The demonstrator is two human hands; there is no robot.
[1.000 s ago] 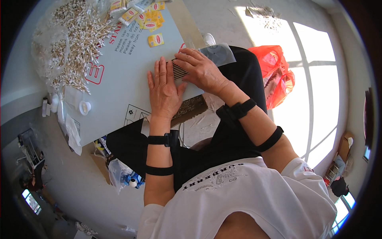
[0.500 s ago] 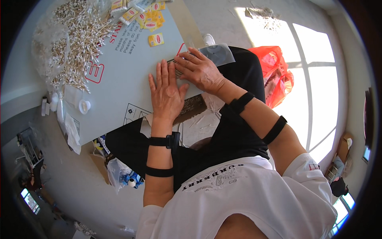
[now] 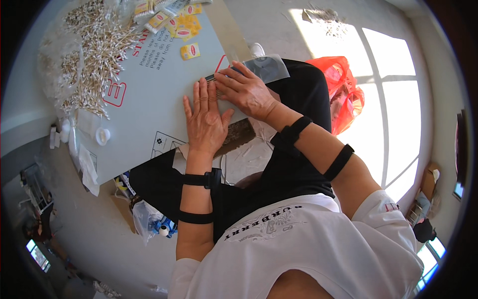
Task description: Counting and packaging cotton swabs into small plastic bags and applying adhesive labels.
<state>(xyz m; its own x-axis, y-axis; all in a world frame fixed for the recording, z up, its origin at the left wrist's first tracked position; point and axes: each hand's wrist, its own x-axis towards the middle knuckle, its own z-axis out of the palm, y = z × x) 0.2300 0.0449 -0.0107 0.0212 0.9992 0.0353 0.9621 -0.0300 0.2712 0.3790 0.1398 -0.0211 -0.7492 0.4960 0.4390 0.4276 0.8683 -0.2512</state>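
Observation:
A row of thin cotton swabs (image 3: 219, 94) lies on the grey board (image 3: 164, 99), mostly covered by my hands. My left hand (image 3: 206, 124) rests flat beside the row, palm down, fingers stretched out and thumb apart. Over the row lies my right hand (image 3: 247, 94), its fingers extended and pointing left toward the left fingertips. Neither hand is wrapped round anything. Exactly how the swabs sit under the right fingers is hidden. A sheet of clear plastic film (image 3: 269, 68) lies just beyond the right hand.
A big heap of loose swabs (image 3: 97, 55) in clear plastic covers the board's left side. Small yellow packets (image 3: 189, 51) lie toward the back. A round white container (image 3: 102, 136) stands at the left edge. On my right is a red plastic bag (image 3: 343, 99); a brown box (image 3: 239, 135) sits below the board.
The whole view has shifted slightly. My right fingers have slid a little toward my left hand and cover more of the swabs. Both hands stay low on the board.

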